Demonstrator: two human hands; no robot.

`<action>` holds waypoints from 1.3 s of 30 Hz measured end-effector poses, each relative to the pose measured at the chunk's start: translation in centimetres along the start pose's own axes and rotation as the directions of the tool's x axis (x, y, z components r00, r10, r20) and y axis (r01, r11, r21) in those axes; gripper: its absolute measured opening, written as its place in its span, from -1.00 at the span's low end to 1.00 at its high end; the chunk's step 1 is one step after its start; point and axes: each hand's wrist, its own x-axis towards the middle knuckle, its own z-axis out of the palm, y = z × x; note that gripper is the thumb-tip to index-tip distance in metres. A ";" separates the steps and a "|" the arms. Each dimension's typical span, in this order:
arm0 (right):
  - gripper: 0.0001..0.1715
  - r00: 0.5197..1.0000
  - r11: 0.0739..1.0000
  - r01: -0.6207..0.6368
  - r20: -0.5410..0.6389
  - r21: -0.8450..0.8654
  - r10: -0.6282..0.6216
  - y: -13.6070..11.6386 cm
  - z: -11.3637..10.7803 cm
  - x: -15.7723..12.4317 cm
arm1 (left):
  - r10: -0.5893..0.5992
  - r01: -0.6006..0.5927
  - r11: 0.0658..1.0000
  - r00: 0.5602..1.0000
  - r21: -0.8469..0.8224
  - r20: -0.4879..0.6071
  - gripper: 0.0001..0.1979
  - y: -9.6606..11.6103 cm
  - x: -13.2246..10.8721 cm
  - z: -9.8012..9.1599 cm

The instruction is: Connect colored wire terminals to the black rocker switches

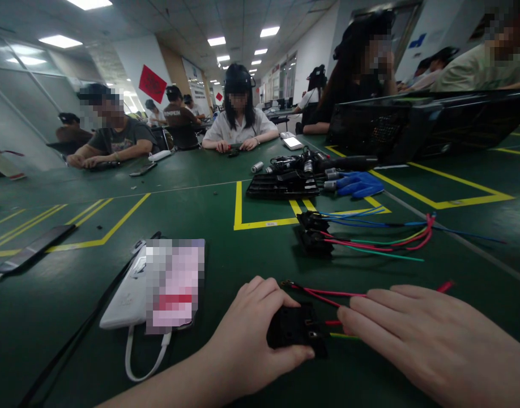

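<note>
Close to the table's near edge, my left hand [260, 334] is wrapped round a small black plastic socket block [300, 327], thumb below and fingers above. Metal contacts show on the block's right side. A red wire [333, 323] and a yellow-green wire run from it towards my right hand [417, 334], whose fingers are closed on the wires, their tips partly hidden. Another red wire pair [323, 294] with a bare metal terminal lies just behind the block and passes under my right fingers. Beyond my hands sit similar black blocks [315, 232] with blue, red and green wires [383, 243] attached.
A white power bank [126, 289] with a cable and a pink phone-like item [179, 283] lie left. Behind are a black slotted part [281, 186], a blue glove-like item [359, 185] and a large black case [413, 124]. Several people sit around the table.
</note>
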 end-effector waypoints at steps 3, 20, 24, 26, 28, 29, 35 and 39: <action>-0.50 0.995 0.993 -0.072 0.078 0.091 0.065 0.2 0.8 -0.4 | 0.015 -0.015 1.000 1.000 0.000 -0.022 -0.58 -0.4 -0.1 0.3; -0.53 0.998 0.997 0.031 -0.052 -0.064 -0.034 -0.3 -0.3 0.7 | -0.056 0.057 0.998 0.997 -0.019 0.061 -0.57 0.9 0.2 -0.8; -0.48 0.999 1.000 0.006 -0.051 -0.022 -0.007 0.0 0.3 0.3 | -0.053 0.055 0.998 0.997 -0.025 0.061 -0.58 0.9 0.2 -0.8; -0.44 1.000 0.999 -0.020 0.000 0.045 0.020 0.4 0.7 -0.1 | -0.062 0.063 0.998 0.996 -0.019 0.059 -0.58 0.9 0.2 -0.7; -0.45 0.996 0.990 -0.075 0.066 0.120 0.068 0.7 1.0 -0.4 | -0.067 0.067 0.998 0.996 -0.015 0.055 -0.57 0.9 0.2 -0.7; -0.47 0.991 0.983 -0.101 0.105 0.156 0.085 0.8 1.1 -0.5 | -0.065 0.066 0.998 0.996 -0.016 0.053 -0.57 0.8 0.2 -0.6; -0.53 0.985 0.972 -0.105 0.155 0.209 0.073 1.0 1.0 -0.5 | -0.047 0.048 0.999 0.999 -0.026 0.025 -0.58 0.4 0.1 -0.3; -0.51 1.000 0.998 -0.004 0.003 0.065 0.004 0.6 0.1 0.1 | -0.062 0.063 0.998 0.997 -0.024 0.042 -0.58 0.8 0.1 -0.4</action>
